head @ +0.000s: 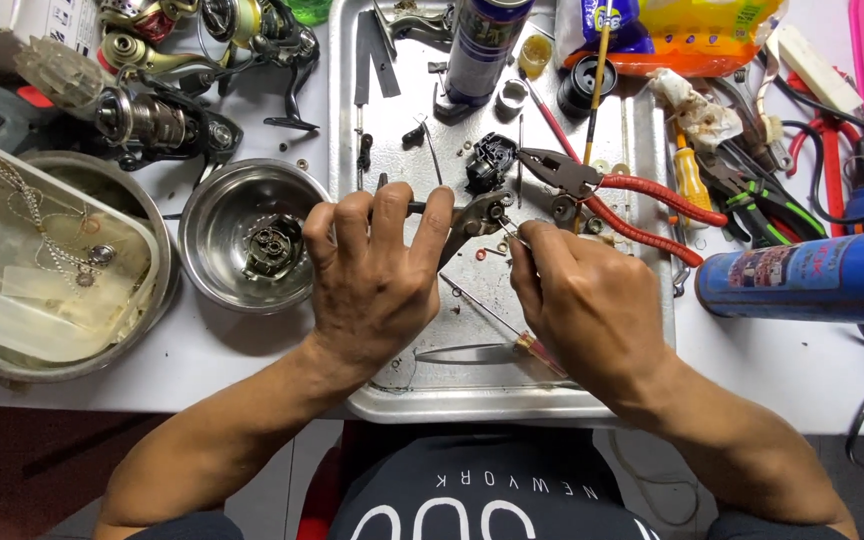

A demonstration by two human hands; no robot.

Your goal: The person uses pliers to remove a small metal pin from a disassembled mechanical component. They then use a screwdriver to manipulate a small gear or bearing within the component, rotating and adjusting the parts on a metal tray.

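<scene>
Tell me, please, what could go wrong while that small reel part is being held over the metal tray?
The small metal part, pinched between the left hand and right hand, might slip and scatter among the loose washers on the metal tray. The red-handled pliers lie close, so a knuckle could knock them.

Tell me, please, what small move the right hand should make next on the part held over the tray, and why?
Probably a slight steadying push of the right hand toward the small metal part. The left hand pinches that part above the metal tray, and the right fingertips already meet it at its edge, so only fine seating seems needed. What the fingertips hold is too small to tell.
</scene>
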